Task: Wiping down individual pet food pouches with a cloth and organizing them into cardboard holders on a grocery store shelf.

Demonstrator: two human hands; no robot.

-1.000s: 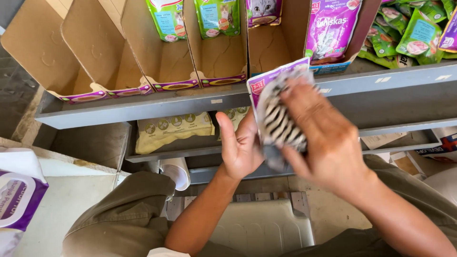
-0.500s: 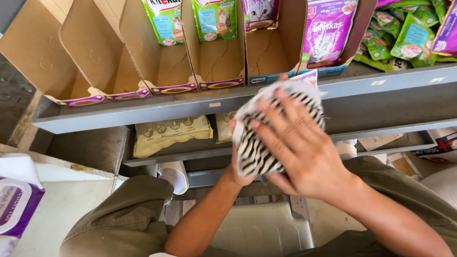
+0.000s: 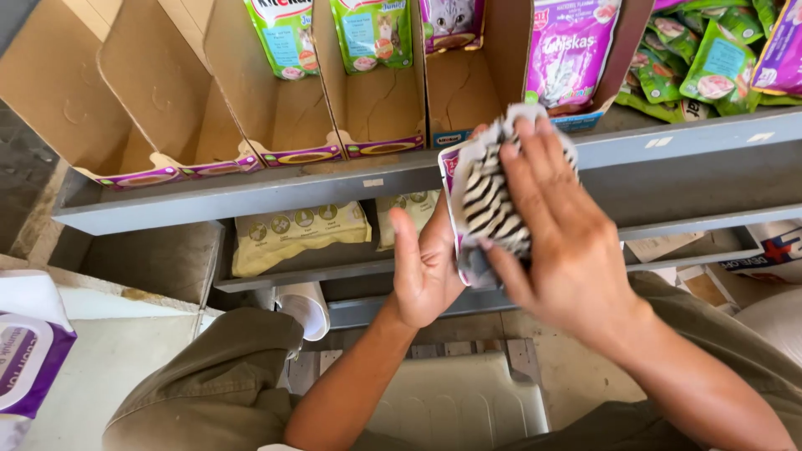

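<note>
Pouch [image 3: 468, 250] between both hands, before shelf [image 3: 251, 196] of cartons [image 3: 284, 100]

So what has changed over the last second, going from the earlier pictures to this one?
The right hand has kept rubbing the striped cloth over the pouch: first high on its upper part, then spread flat over it, now pressed on again with the cloth bunched under the fingers. The left hand still backs the pouch from behind. The cardboard trays and grey shelf are unchanged.

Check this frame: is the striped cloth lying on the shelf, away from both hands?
No, the right hand presses the striped cloth against a pouch held up by the left hand.
</note>
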